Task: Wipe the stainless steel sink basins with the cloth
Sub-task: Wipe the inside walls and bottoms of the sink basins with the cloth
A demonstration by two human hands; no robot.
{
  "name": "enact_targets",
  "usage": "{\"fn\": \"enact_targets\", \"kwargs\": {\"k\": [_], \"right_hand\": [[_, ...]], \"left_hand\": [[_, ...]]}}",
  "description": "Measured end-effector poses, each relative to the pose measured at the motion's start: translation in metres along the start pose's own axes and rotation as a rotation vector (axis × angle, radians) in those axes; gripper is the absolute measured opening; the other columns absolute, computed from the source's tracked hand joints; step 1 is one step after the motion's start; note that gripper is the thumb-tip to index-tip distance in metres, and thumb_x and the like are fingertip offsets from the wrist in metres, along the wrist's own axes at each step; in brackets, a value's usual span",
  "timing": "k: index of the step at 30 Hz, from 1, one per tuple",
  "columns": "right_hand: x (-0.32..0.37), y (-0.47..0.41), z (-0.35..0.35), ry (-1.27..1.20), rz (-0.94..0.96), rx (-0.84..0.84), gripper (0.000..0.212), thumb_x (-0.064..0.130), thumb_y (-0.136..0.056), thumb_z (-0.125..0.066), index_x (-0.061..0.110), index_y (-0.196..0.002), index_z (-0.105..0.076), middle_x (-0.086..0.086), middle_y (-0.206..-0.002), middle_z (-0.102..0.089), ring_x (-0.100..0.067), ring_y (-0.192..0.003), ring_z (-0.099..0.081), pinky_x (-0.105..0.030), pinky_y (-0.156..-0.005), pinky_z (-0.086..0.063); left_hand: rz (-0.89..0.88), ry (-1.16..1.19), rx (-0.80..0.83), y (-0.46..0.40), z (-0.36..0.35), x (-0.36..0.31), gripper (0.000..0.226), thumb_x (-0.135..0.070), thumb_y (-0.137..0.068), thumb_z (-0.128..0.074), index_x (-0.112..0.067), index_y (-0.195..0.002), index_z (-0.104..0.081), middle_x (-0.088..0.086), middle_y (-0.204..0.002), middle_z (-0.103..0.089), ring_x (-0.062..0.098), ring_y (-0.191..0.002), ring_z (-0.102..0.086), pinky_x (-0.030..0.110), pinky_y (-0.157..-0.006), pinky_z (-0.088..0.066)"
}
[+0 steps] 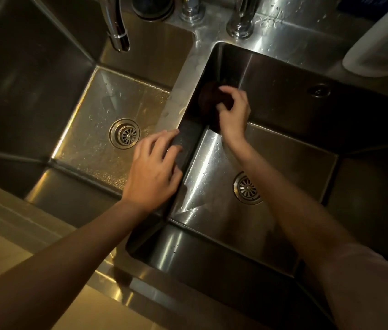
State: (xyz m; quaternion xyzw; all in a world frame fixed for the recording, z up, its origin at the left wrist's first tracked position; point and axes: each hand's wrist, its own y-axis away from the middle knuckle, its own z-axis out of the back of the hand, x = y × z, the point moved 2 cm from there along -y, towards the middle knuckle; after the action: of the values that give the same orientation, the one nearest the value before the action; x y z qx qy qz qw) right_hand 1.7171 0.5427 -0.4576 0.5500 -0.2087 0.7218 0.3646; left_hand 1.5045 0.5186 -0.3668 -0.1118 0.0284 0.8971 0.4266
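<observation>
Nearest me, both bare forearms reach in over the counter edge (9, 234) w/ the double sink below. The left hand (152, 172) rests on the divider (176, 101) between the two basins, fingers straight-ish and spread, curling a little over the ridge; holding nothing, just bracing as far as I can judge. Below it, the left basin (107, 129) is beaded w/ water round its drain (124, 133). The right hand (233, 113) is down in the right basin (212, 163), fingers curled round a dark cloth (212, 98), pressing it against the basin's left wall, up near the back corner. So the step in hand looks like wiping the right basin's side wall; its floor by the drain (247, 188) shows streaks and drops, so prob. not done yet. Next move, I'd say: drag the cloth along that wall, then over the floor, keeping flat pressure into the corners. Further back, a tap spout (118, 25) hangs over the left basin, chrome fittings (240, 22) stand on the wet back ledge, and a white container (383, 46) sits far right. No brand, label or writing I can read anywhere.
</observation>
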Motion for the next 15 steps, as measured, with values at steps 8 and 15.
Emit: {"fn": "enact_targets", "kwargs": {"k": [8, 15], "right_hand": [[0.049, -0.016, 0.011, -0.153, 0.103, -0.118, 0.037, -0.007, -0.081, -0.06, 0.011, -0.113, -0.066, -0.004, -0.114, -0.059, -0.014, -0.109, -0.058, -0.026, -0.099, -0.048], [-0.047, -0.034, -0.026, 0.087, -0.157, -0.055, 0.039, -0.011, -0.079, -0.059, 0.007, -0.113, -0.068, -0.008, -0.117, -0.063, -0.02, -0.109, -0.061, -0.003, -0.088, -0.035]], "left_hand": [[0.013, -0.003, 0.002, 0.0, 0.001, -0.001, 0.03, -0.016, -0.08, -0.056, -0.004, -0.107, -0.061, 0.014, -0.136, -0.05, 0.033, -0.121, -0.043, 0.048, -0.099, -0.038], [0.012, -0.006, -0.004, 0.0, 0.0, -0.001, 0.029, -0.015, -0.08, -0.058, -0.004, -0.106, -0.061, 0.014, -0.136, -0.051, 0.032, -0.123, -0.043, 0.046, -0.1, -0.036]]}}
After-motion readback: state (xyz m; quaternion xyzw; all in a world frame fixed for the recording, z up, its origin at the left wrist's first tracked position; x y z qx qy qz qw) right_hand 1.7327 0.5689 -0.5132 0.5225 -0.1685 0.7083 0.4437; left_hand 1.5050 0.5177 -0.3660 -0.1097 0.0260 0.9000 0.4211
